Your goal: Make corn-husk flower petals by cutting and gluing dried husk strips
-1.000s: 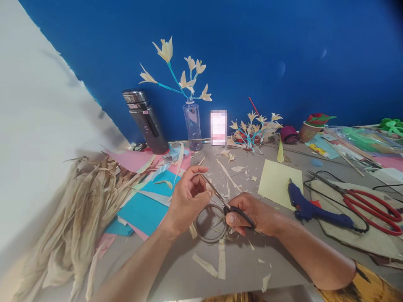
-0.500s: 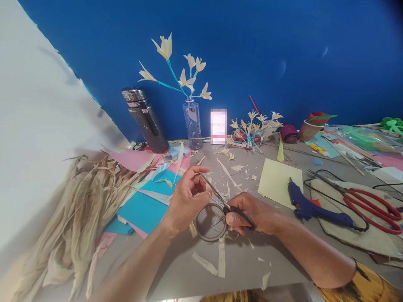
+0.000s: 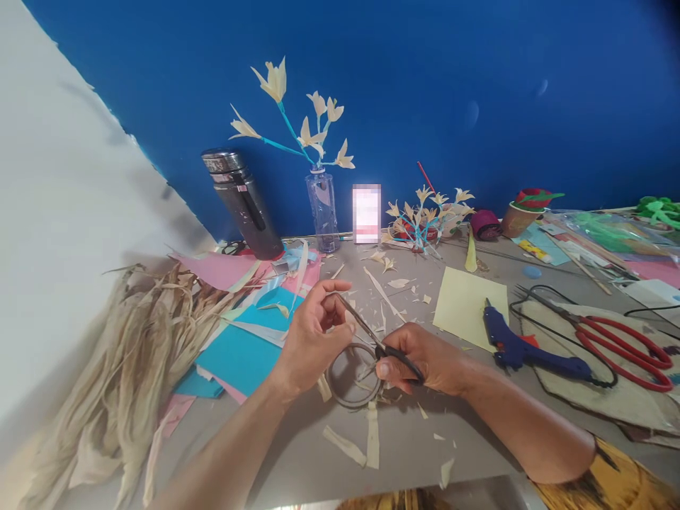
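My right hand grips a pair of black-handled scissors, the blades pointing up and left. At the blades' far end, my left hand is closed in a pinch with the index finger stretched above; whatever sits between its fingertips is too small or hidden to make out. Below the hands a grey ring, like a roll of tape, lies on the table. Pale cut strips and scraps are scattered around it.
Dried husks and blue paper lie left. A flask and a bottle of flowers stand behind. To the right are yellow paper, a glue gun and red-handled scissors.
The view has shifted slightly, so things sit a little further left. The scissor handles look slightly closer together; both hands keep nearly the same pose.
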The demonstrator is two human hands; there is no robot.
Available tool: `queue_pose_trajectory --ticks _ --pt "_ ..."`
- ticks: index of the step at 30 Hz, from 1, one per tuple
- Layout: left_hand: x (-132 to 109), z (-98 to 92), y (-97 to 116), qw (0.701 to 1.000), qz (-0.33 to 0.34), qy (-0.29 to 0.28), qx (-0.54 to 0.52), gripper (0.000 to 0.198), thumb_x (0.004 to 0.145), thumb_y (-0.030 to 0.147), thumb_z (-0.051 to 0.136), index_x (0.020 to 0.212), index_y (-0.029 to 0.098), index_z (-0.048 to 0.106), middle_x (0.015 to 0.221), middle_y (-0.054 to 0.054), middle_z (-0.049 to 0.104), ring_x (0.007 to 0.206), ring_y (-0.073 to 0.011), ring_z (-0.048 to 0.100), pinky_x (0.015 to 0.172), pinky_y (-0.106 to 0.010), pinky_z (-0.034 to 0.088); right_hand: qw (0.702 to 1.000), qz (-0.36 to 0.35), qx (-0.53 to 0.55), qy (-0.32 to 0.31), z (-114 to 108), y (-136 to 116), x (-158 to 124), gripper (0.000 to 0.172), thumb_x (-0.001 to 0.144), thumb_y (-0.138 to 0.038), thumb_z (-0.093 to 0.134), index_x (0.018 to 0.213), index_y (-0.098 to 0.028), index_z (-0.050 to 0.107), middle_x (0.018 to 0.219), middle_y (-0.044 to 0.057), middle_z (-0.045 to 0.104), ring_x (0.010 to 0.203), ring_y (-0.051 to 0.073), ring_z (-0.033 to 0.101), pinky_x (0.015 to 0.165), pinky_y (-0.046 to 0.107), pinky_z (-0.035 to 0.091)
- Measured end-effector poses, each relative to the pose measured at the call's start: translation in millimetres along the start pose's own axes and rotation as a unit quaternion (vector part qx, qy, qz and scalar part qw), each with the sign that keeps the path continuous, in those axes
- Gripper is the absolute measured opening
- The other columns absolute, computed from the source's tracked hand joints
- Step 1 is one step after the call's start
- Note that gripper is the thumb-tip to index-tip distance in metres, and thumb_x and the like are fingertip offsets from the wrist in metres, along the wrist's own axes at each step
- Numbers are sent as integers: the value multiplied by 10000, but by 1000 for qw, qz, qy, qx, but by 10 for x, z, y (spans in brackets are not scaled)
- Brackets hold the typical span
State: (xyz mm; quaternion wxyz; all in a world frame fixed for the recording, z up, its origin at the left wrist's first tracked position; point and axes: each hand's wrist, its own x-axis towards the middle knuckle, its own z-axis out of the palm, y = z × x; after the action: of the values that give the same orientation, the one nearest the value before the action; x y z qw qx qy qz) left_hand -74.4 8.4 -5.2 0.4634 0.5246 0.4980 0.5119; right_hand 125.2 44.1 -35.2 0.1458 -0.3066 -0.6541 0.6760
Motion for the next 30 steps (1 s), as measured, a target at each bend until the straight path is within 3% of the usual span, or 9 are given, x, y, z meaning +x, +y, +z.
queue_pose_trajectory --ticks 7,12,21,30 --pt "-2 76 0 999 -39 -7 -25 451 718 183 739 1124 190 543 679 50 576 631 -110 528 607 -235 432 978 -52 90 182 41 -3 68 356 621 -400 851 775 -161 637 632 -41 551 562 88 421 517 210 323" --pt "-11 135 -56 996 -74 -27 -44 474 695 215 785 1108 171 558 680 43 592 624 -106 537 593 -226 423 965 -83 132 212 78 23 85 310 618 -313 827 796 -170 618 645 -51 546 562 85 422 516 205 336" --pt "-12 172 -215 980 -118 -43 -153 427 692 226 824 1053 167 604 745 22 628 656 -98 575 651 -223 468 968 -80 98 219 63 32 80 249 641 -300 776 771 -173 606 600 -62 507 544 86 399 490 203 311" --pt "-23 183 -263 972 -124 7 -199 339 676 177 810 968 166 636 756 17 619 647 -91 586 646 -212 473 968 -63 59 234 98 -52 71 266 608 -263 784 772 -166 600 615 -65 513 558 86 422 515 202 351"
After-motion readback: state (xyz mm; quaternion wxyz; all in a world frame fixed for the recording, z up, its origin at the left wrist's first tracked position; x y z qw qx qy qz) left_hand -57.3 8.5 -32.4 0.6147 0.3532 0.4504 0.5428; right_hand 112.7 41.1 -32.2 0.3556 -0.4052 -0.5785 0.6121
